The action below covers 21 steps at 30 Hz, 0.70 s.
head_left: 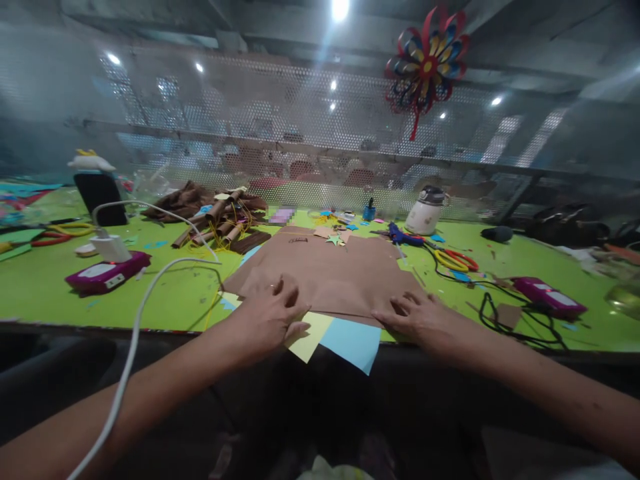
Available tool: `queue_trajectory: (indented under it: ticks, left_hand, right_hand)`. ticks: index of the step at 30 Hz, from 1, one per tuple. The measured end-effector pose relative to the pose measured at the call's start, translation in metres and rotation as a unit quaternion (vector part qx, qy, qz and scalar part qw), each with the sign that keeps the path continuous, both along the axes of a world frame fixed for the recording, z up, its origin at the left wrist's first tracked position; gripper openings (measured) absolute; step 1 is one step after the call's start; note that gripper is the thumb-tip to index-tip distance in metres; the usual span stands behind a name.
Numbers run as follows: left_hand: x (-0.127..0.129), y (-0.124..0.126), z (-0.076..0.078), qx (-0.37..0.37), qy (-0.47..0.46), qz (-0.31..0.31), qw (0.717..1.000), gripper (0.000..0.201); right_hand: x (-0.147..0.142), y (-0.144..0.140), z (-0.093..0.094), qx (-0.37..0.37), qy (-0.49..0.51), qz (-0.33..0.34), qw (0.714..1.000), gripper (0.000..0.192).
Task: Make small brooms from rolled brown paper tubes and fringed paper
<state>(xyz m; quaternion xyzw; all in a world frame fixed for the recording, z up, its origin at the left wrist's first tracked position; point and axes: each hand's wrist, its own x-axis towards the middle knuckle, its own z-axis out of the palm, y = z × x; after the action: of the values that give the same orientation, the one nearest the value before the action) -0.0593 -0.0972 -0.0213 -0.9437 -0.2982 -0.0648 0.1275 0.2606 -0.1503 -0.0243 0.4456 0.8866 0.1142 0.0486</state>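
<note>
The left hand (pixel 270 312) is rested, fingers spread and half bent, on the near left part of a brown paper (pixel 345 270); nothing is seen to be gripped by it. The right hand (pixel 423 319) is laid open at the paper's near right corner, with nothing held. The brown paper is placed at the middle of the bench's (pixel 35 287) front edge. From beneath it a yellow sheet (pixel 311 337) and a blue sheet (pixel 354 341) are left jutting past that edge, so both could be creased or dragged off if the brown paper were pulled. The white cable (pixel 134 333), seen across the left forearm, could be snagged if that arm were lifted. The paper's long axis appears to be set left to right, along the front edge; its far side is turned to the mesh screen (pixel 325 157). Farther out, a green star (pixel 335 240) is set by the paper's far side, scissors (pixel 454 260) are laid to its right, and brown rolls (pixel 220 208) are heaped toward the bench's back edge.
</note>
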Motion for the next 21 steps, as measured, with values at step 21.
queue_trajectory:
  ticks: [21]
  left_hand:
    - [0.065, -0.033, -0.027, 0.049, -0.044, 0.093, 0.993, 0.034]
  right_hand:
    - [-0.072, -0.007, -0.010, 0.027, 0.037, -0.028, 0.999, 0.066]
